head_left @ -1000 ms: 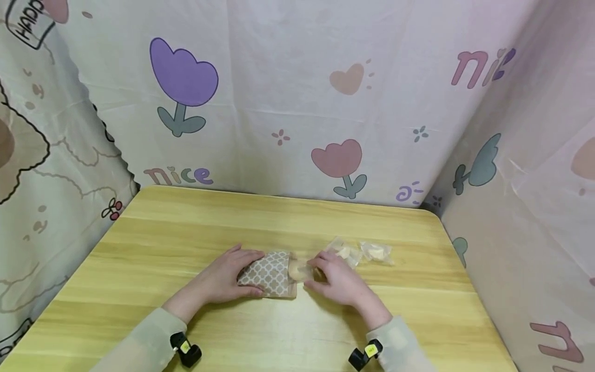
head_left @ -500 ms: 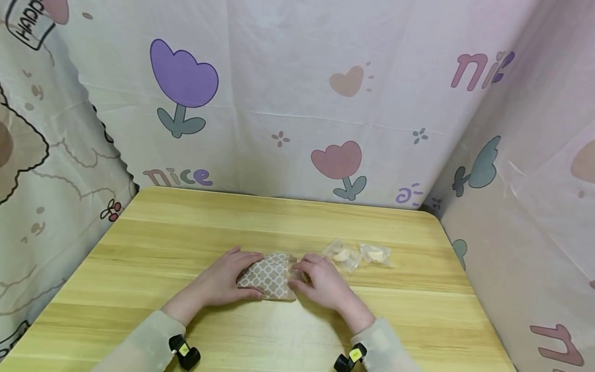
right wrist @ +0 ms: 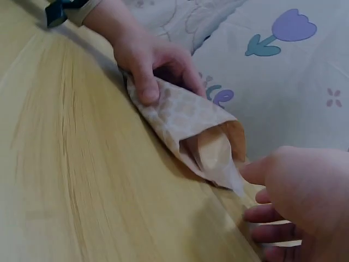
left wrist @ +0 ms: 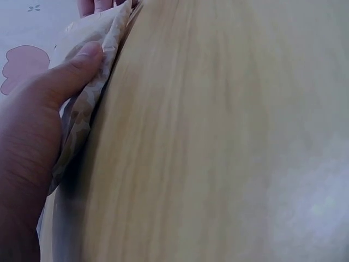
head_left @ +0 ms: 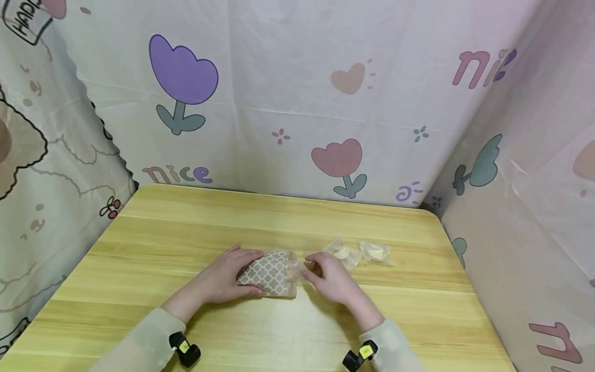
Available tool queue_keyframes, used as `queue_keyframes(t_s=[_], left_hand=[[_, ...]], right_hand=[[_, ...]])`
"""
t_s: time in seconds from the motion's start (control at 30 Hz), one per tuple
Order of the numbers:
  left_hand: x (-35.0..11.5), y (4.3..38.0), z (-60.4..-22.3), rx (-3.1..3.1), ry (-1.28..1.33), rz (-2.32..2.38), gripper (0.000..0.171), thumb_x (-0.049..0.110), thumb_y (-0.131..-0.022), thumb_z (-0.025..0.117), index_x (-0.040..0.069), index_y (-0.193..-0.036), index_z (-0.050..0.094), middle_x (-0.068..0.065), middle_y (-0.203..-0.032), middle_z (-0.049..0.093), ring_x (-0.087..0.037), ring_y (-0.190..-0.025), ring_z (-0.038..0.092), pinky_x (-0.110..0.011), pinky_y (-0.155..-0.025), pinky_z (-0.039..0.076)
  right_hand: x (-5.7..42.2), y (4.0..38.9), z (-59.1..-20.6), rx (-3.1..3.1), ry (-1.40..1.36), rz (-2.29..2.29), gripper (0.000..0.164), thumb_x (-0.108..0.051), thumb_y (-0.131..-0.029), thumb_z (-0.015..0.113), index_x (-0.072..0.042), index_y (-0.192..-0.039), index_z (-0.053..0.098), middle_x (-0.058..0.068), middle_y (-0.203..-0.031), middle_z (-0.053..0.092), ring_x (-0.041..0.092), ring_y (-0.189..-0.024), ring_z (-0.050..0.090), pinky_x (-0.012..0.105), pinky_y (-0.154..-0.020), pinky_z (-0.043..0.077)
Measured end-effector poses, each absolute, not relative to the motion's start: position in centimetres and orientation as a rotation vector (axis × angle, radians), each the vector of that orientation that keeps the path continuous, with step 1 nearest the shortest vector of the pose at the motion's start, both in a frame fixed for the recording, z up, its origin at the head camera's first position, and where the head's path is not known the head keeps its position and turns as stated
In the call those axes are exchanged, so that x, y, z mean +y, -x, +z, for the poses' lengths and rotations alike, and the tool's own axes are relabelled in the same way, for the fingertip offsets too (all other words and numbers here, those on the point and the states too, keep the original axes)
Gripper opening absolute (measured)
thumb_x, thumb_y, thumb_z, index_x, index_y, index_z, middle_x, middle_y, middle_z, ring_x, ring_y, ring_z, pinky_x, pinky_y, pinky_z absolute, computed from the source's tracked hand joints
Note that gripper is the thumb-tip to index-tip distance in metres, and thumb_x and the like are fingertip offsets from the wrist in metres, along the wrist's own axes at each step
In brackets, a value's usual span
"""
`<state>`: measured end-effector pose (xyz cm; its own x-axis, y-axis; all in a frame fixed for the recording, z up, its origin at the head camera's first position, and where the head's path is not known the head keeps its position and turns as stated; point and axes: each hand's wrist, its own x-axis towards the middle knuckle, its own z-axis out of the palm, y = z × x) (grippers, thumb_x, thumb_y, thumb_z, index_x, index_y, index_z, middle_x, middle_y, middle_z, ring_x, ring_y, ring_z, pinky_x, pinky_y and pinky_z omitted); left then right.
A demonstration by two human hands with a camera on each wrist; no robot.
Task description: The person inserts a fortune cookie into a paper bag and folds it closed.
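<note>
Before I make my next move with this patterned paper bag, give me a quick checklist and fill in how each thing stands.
1. Left hand steadying the paper bag: ok, its thumb and fingers grip opposite edges.
2. Bag mouth open: ok, it gapes toward the right hand.
3. Wrapped piece wholly inside: not ok, its clear wrapper sticks out of the mouth.
4. Right hand clear of that wrapper: cannot tell; its thumb is right by it, but contact is unclear.
5. Two more wrapped pieces outside the bag: ok, both lie on the table.
</note>
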<state>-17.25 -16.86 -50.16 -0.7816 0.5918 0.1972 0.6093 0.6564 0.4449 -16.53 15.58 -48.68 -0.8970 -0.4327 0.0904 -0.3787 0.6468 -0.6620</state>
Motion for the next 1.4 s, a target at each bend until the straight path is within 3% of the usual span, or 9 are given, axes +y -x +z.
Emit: queue_keyframes(t_s=[0.23, 0.5, 0.77, 0.97, 1.23, 1.4], left_hand=[[-16.8, 17.5, -50.3, -2.823, 1.03, -0.776, 0.098, 0.075, -0.081, 0.076, 0.012, -0.153, 0.056, -0.002, -0.151, 0.059, -0.025, -0.14, 0.053, -0.056, -0.127, 0.023], [-16.6, 17.6, -50.3, -2.813, 1.052, -0.776, 0.097, 0.073, -0.081, 0.078, 0.012, -0.152, 0.056, -0.002, -0.152, 0.059, -0.024, -0.141, 0.053, -0.057, -0.126, 0.023], [-16.8, 17.5, -50.4, -2.81, 1.056, -0.783, 0.096, 0.074, -0.081, 0.077, 0.012, -0.152, 0.057, -0.002, -0.151, 0.059, -0.024, -0.14, 0.053, -0.057, -0.126, 0.023], [-16.9, 17.3, -50.5, -2.811, 1.049, -0.786, 0.097, 0.074, -0.081, 0.077, 0.013, -0.152, 0.056, -0.001, -0.151, 0.059, -0.025, -0.14, 0.052, -0.056, -0.126, 0.023], [-16.9, 17.3, -50.4, -2.815, 1.048, -0.773, 0.097, 0.074, -0.081, 0.077, 0.013, -0.152, 0.056, -0.001, -0.151, 0.059, -0.023, -0.14, 0.053, -0.056, -0.126, 0.023], [-16.8, 17.2, -50.3, -2.816, 1.043, -0.777, 0.097, 0.074, -0.081, 0.078, 0.013, -0.152, 0.056, -0.001, -0.151, 0.06, -0.025, -0.14, 0.053, -0.057, -0.126, 0.024]], right_hand=[[14.8, 16.6, -48.5, 2.573, 0.642, -1.255, 0.044, -0.022, -0.102, 0.072, 0.009, -0.132, 0.065, -0.004, -0.086, 0.066, 0.011, -0.073, 0.06, 0.027, -0.063, 0.055], [14.0, 16.6, -48.4, 2.552, 0.647, -1.236, 0.047, -0.02, -0.101, 0.074, 0.011, -0.135, 0.062, -0.003, -0.086, 0.065, 0.012, -0.075, 0.06, 0.027, -0.064, 0.055], [13.6, 16.7, -48.8, 2.571, 0.65, -1.223, 0.009, -0.01, -0.097, 0.077, -0.009, -0.1, 0.069, -0.004, -0.089, 0.063, 0.012, -0.08, 0.059, 0.028, -0.071, 0.055], [13.5, 16.8, -48.6, 2.427, 0.578, -1.455, 0.008, 0.0, -0.096, 0.074, 0.0, -0.101, 0.067, 0.004, -0.086, 0.067, 0.017, -0.074, 0.062, 0.024, -0.063, 0.055], [13.1, 17.3, -48.6, 2.283, 0.477, -1.663, 0.012, 0.003, -0.097, 0.072, 0.007, -0.107, 0.068, 0.015, -0.087, 0.071, 0.035, -0.068, 0.065, 0.028, -0.054, 0.056], [12.5, 17.3, -48.6, 2.262, 0.441, -1.698, 0.014, 0.004, -0.095, 0.073, 0.007, -0.108, 0.069, 0.013, -0.085, 0.074, 0.03, -0.064, 0.067, 0.03, -0.055, 0.059]])
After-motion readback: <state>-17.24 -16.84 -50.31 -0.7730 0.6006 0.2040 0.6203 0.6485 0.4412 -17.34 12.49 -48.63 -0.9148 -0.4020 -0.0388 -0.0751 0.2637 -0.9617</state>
